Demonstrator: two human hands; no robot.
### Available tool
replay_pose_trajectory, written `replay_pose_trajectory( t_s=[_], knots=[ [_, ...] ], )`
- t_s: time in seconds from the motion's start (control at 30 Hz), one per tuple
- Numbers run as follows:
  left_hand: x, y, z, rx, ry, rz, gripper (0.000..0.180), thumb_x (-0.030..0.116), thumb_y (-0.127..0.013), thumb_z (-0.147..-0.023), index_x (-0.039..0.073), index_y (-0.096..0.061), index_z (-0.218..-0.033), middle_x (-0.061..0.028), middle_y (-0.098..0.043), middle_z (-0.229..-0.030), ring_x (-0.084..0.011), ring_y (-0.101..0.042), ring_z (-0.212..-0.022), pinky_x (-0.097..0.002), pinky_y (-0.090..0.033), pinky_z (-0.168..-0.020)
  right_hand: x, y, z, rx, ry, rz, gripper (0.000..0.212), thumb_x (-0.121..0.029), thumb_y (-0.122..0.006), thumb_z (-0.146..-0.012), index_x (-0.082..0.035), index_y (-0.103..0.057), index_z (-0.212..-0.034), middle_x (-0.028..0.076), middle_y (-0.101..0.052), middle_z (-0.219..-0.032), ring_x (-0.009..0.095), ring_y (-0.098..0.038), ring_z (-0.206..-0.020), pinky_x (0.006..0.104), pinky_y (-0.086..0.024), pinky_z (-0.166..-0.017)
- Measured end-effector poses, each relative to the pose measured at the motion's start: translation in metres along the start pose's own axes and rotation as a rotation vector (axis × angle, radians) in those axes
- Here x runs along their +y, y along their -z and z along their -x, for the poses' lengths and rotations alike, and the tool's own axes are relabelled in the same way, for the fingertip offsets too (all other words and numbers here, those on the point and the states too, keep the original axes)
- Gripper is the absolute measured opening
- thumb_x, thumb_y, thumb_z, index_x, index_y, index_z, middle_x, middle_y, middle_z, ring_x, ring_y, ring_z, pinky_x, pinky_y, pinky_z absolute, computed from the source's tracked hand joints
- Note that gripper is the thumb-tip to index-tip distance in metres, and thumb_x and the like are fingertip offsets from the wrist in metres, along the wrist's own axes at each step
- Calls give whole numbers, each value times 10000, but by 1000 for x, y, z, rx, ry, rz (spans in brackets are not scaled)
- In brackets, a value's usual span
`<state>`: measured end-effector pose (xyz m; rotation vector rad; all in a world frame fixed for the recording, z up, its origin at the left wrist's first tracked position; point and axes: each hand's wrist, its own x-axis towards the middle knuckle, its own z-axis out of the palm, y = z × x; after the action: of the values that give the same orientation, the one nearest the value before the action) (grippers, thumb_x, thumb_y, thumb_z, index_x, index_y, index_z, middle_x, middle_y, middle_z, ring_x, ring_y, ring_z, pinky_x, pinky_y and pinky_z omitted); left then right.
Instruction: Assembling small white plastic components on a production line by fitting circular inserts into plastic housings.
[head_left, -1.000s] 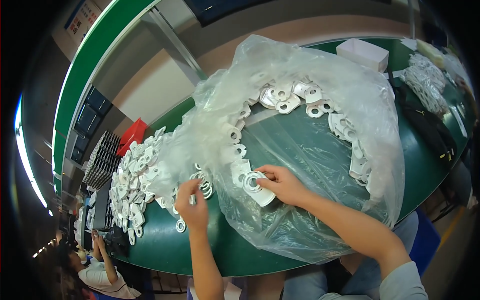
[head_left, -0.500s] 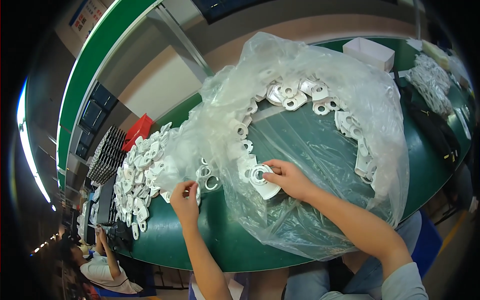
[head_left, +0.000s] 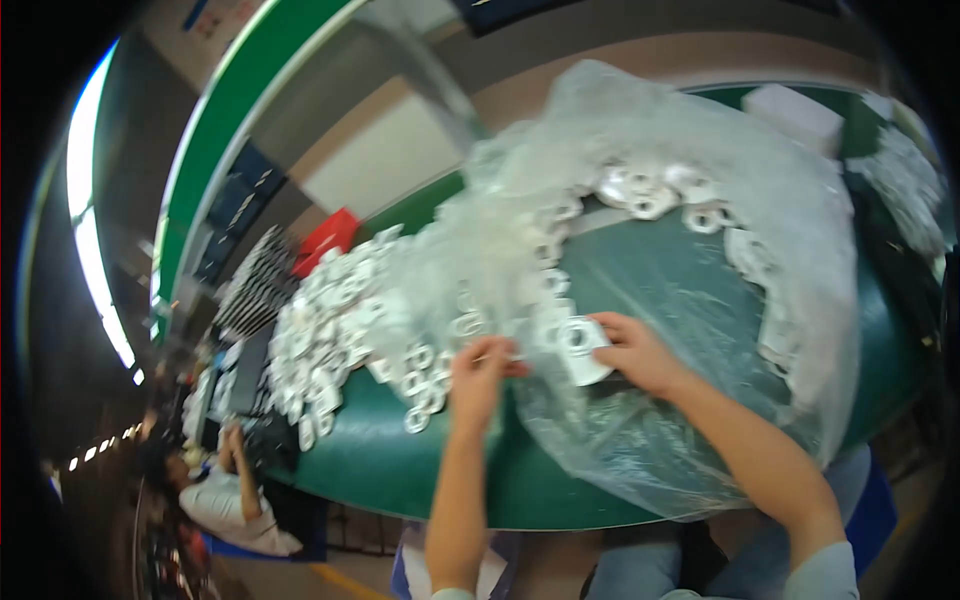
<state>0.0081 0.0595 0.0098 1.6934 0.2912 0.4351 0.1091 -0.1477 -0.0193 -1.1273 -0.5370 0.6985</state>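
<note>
My right hand (head_left: 645, 355) grips a flat white plastic part (head_left: 588, 370), rounded, with a raised ring round a hole at one end. It is held up over the left inner side of a clear plastic bag (head_left: 630, 455) spread on the table. To the left of that part my left hand (head_left: 478, 378) is closed in a pinch, its fingertips pointing toward it. Motion blur hides what the pinch holds, if anything. Several similar white parts (head_left: 640, 190) lie in a curve inside the bag. Left of the bag spreads a heap of smaller white pieces (head_left: 335, 315).
Behind the heap are a red bin (head_left: 328, 240) and a stack of dark trays (head_left: 258, 280). A white box (head_left: 795, 118) stands at the back right of the green table (head_left: 500, 495), near a whitish bundle (head_left: 900, 180). Another person (head_left: 225, 500) sits at the far left.
The whole view has shifted, so the scene sits further right. My left hand has moved right, closer to the part in my right hand, uncovering small white pieces. My right hand keeps its grip.
</note>
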Motion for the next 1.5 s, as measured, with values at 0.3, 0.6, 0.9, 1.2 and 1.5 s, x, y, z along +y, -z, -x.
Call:
replay_pose_trajectory(
  t_s=[0.3, 0.6, 0.9, 1.2, 1.5],
  knots=[
    [7, -38, 17, -121, -186, 121, 207, 17, -572, -868, -16, -589, -1071, -32, -594, -815, -69, -560, -681, -206, -471, -614, -12, 0, 10, 43, 17, 71, 543, 44, -481, -705, 43, -451, -1247, 103, -619, -1080, 183, -605, -993, 298, -487, -863],
    [18, -29, 6, 126, -541, -330, 142, 50, -634, -837, -29, -617, -953, -44, -627, -784, -81, -578, -656, -225, -466, -599, -7, -5, 4, 2, -23, 65, 546, 49, -480, -711, 41, -435, -1256, 95, -604, -1112, 163, -606, -969, 276, -486, -848],
    [3, -48, -13, -154, -22, 231, 145, 84, -639, -831, -18, -640, -935, -64, -648, -835, -144, -630, -776, -285, -534, -723, 7, 6, 1, 94, -18, 215, 525, 25, -544, -744, -11, -454, -1260, 92, -609, -1082, 172, -592, -963, 294, -469, -859],
    [13, -55, -4, -118, 221, 317, 143, 55, -663, -812, -60, -646, -895, -64, -625, -726, -96, -555, -588, -210, -436, -531, -2, 4, 1, 67, 10, 71, 501, 34, -568, -799, 8, -422, -1278, 110, -607, -1121, 160, -591, -1010, 284, -467, -871],
    [15, -58, -1, -69, 232, 223, 117, 44, -654, -809, -57, -638, -865, -48, -602, -686, -82, -532, -553, -197, -404, -499, -3, 4, 4, 44, 41, 44, 512, 46, -563, -812, 21, -399, -1296, 123, -602, -1131, 162, -591, -1013, 284, -461, -887]
  ],
)
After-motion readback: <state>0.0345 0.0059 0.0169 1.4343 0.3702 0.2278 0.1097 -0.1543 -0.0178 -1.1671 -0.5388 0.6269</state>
